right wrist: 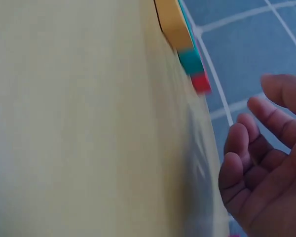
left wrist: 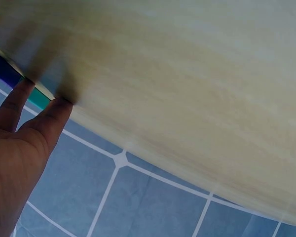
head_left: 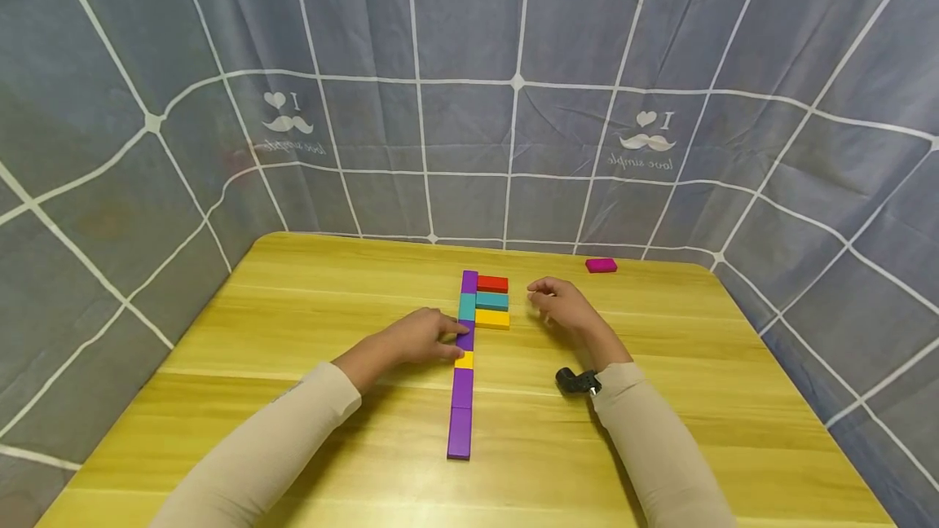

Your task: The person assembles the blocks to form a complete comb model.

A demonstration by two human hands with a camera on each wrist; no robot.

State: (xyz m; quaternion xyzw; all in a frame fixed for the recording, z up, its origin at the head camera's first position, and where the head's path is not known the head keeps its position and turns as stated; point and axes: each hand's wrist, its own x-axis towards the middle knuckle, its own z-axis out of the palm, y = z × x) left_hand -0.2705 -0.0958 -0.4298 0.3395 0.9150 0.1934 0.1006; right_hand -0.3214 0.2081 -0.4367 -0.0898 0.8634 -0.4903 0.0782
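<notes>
A column of flat rectangular blocks lies on the table, with a purple block (head_left: 469, 281) at its far end and another purple block (head_left: 459, 432) at its near end. My left hand (head_left: 423, 336) reaches in from the left. Its index finger touches a dark purple block (head_left: 465, 341), and the thumb lies at a small yellow block (head_left: 465, 361). To the right of the column, a red block (head_left: 492, 283), a teal block (head_left: 491, 301) and a longer yellow block (head_left: 492, 319) stick out sideways. My right hand (head_left: 563, 305) hovers beside them, fingers loosely curled, holding nothing.
A magenta block (head_left: 601, 266) lies alone near the back right of the wooden table (head_left: 352, 283). A black strap-like device (head_left: 576, 381) sits at the right wrist. A grey curtain with white grid lines (head_left: 469, 129) surrounds the table's far and side edges.
</notes>
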